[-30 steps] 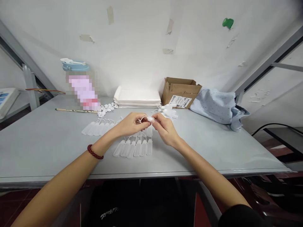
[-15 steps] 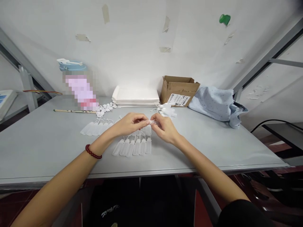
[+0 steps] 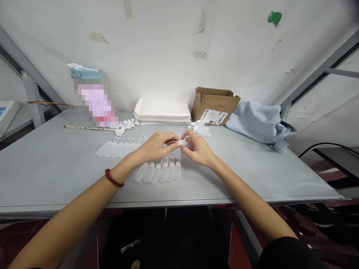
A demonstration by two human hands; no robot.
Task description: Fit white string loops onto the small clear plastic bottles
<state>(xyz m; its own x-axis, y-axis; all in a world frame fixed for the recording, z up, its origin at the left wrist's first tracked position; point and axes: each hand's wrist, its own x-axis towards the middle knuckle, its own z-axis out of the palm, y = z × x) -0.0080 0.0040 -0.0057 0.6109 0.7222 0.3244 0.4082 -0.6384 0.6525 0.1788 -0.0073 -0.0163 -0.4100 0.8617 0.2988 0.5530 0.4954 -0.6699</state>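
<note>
Both my hands meet above the middle of the grey table (image 3: 56, 175). My left hand (image 3: 156, 146) pinches the cap end of a small clear plastic bottle (image 3: 185, 143), and my right hand (image 3: 197, 149) is closed round the bottle's body. Just below my hands lies a row of several capped small bottles (image 3: 158, 172). A second row of the same bottles (image 3: 115, 148) lies to the left. A red bead bracelet (image 3: 113, 178) sits on my left wrist.
Loose white caps (image 3: 126, 124) and a stack of white sheets (image 3: 162, 112) lie at the back. An open cardboard box (image 3: 215, 106), more loose bottle parts (image 3: 199, 127) and a light blue cloth (image 3: 259, 122) are at back right. A pixelated pink container (image 3: 94, 99) stands back left.
My hands have stayed together over the bottle rows and shifted slightly. The small bottle now lies more level between them, with its clear body showing in my right hand.
</note>
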